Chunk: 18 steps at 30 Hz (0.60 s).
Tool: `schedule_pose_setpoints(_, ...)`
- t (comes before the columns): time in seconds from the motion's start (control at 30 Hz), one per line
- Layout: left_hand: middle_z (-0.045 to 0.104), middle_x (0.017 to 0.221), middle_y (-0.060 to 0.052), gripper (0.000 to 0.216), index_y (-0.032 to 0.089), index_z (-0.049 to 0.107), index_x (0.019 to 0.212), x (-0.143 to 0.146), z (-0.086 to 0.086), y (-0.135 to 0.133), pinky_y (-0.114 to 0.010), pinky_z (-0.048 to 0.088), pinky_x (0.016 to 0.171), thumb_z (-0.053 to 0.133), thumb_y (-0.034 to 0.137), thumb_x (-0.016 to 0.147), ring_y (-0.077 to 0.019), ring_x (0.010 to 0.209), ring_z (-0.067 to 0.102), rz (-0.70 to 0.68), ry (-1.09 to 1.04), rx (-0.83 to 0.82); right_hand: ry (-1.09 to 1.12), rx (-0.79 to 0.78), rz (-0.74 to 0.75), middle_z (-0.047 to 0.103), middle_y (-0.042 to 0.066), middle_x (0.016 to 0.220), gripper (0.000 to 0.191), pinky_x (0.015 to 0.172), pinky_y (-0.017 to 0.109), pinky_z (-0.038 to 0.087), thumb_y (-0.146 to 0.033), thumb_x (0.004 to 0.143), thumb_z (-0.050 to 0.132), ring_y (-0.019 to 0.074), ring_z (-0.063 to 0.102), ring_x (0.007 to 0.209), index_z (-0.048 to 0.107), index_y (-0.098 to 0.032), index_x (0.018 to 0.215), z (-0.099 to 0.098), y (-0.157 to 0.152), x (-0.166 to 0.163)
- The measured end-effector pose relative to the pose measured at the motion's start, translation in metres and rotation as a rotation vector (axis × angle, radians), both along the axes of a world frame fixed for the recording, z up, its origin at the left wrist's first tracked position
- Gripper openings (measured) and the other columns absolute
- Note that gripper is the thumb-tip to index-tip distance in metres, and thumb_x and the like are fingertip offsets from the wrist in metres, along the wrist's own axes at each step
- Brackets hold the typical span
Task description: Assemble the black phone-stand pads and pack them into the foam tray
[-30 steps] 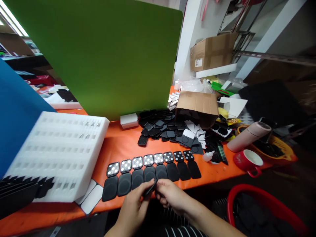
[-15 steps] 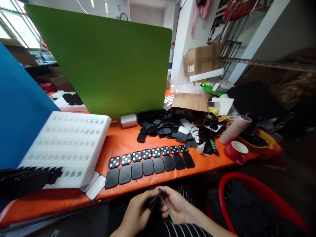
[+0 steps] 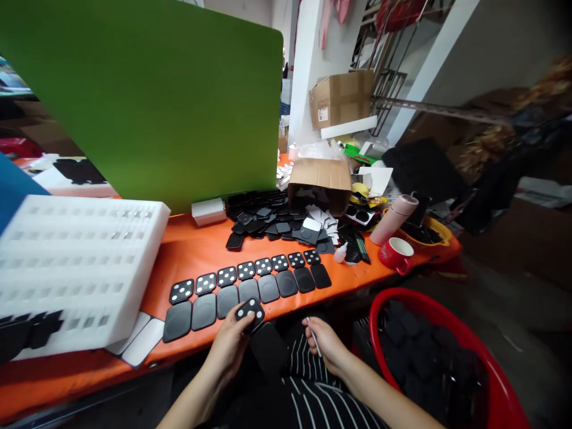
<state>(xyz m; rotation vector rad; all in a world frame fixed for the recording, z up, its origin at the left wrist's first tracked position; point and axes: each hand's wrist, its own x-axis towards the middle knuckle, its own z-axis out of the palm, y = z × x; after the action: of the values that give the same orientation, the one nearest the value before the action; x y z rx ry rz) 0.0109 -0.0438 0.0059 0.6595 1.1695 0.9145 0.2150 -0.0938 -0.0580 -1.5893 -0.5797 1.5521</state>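
Note:
My left hand (image 3: pixel 227 345) is closed on a hinged black piece (image 3: pixel 255 308), thumb on its smaller square, which bears white dots. A larger plain black panel hangs from that square over my lap. Over the striped cloth, my right hand (image 3: pixel 329 345) grips a thin silver-coloured tool (image 3: pixel 314 338); its exact kind cannot be made out. Just beyond my left hand, a row of similar black pieces (image 3: pixel 269 288) lies on the orange tabletop (image 3: pixel 192 244), dotted squares at the far side and plain panels at the near side.
A white foam block (image 3: pixel 134 256) with slots stands at left, before a green board (image 3: pixel 187 107). Loose black pieces (image 3: pixel 268 223) lie heaped near a cardboard box (image 3: pixel 322 173). A small bottle (image 3: pixel 340 253), red mug (image 3: pixel 395 256) and pink flask (image 3: pixel 393 220) stand right, above a red tub (image 3: pixel 504 381).
My hands have moved apart. My left hand has gone up and left with the black piece, now showing its dots; my right hand keeps the thin tool. The view has swung right.

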Motion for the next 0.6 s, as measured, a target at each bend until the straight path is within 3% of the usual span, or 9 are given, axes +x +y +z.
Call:
schedule_pose_setpoints(0.1, 0.061, 0.1, -0.006, 0.052, 0.019, 0.047, 0.112, 0.006, 0.004, 0.003, -0.024, 0.047, 0.071, 0.066, 0.023, 0.064, -0.0157, 0.082, 0.061, -0.005, -0.062, -0.106, -0.062, 0.01, -0.017, 0.04, -0.006, 0.063, 0.019, 0.037, 0.015, 0.02, -0.036, 0.08, 0.041, 0.0033, 0.032, 0.04, 0.044, -0.017, 0.082, -0.012, 0.014, 0.001)
schedule_pose_setpoints(0.23, 0.059, 0.103, -0.008, 0.069, 0.021, 0.036, 0.124, 0.017, 0.004, 0.005, -0.026, 0.047, 0.07, 0.067, 0.022, 0.063, -0.0144, 0.073, 0.062, -0.06, 0.008, -0.1, -0.145, 0.03, -0.012, 0.039, -0.006, 0.064, 0.021, 0.036, 0.016, 0.018, -0.038, 0.081, 0.035, 0.0033, 0.03, 0.039, 0.04, -0.019, 0.074, -0.021, 0.028, 0.001)
schedule_pose_setpoints(0.37, 0.056, 0.105, -0.007, 0.079, 0.025, 0.025, 0.131, 0.024, -0.004, 0.013, -0.031, 0.048, 0.069, 0.067, 0.023, 0.063, -0.0142, 0.065, 0.062, -0.07, 0.023, -0.038, -0.251, 0.056, 0.07, 0.049, -0.001, 0.063, 0.026, 0.046, 0.021, 0.034, -0.041, 0.078, 0.042, 0.0093, 0.045, 0.049, 0.047, -0.017, 0.068, -0.013, 0.026, 0.02)
schedule_pose_setpoints(0.43, 0.052, 0.113, -0.01, 0.076, 0.023, 0.028, 0.13, 0.028, -0.009, 0.02, -0.033, 0.046, 0.077, 0.066, 0.024, 0.064, -0.0182, 0.082, 0.061, -0.063, 0.074, 0.03, -0.402, 0.155, 0.111, 0.057, 0.006, 0.075, 0.024, 0.064, 0.028, 0.042, -0.039, 0.075, 0.049, 0.0173, 0.054, 0.071, 0.056, -0.017, 0.071, 0.0, 0.022, 0.03)
schedule_pose_setpoints(0.5, 0.044, 0.125, -0.012, 0.07, 0.02, 0.032, 0.128, 0.035, -0.015, 0.027, -0.034, 0.041, 0.087, 0.065, 0.026, 0.066, -0.0222, 0.104, 0.053, -0.063, 0.142, 0.13, -0.536, 0.279, 0.156, 0.059, 0.01, 0.09, 0.027, 0.08, 0.032, 0.039, -0.04, 0.077, 0.049, 0.0222, 0.053, 0.09, 0.061, -0.017, 0.085, 0.017, 0.019, 0.031)
schedule_pose_setpoints(0.6, 0.035, 0.134, -0.011, 0.063, 0.019, 0.032, 0.129, 0.052, -0.02, 0.035, -0.035, 0.034, 0.096, 0.058, 0.032, 0.073, -0.0236, 0.121, 0.037, -0.09, 0.155, 0.261, -0.373, 0.291, 0.206, 0.061, 0.01, 0.093, 0.044, 0.08, 0.035, 0.042, -0.048, 0.082, 0.041, 0.0214, 0.057, 0.087, 0.054, -0.017, 0.111, 0.035, 0.02, 0.012)
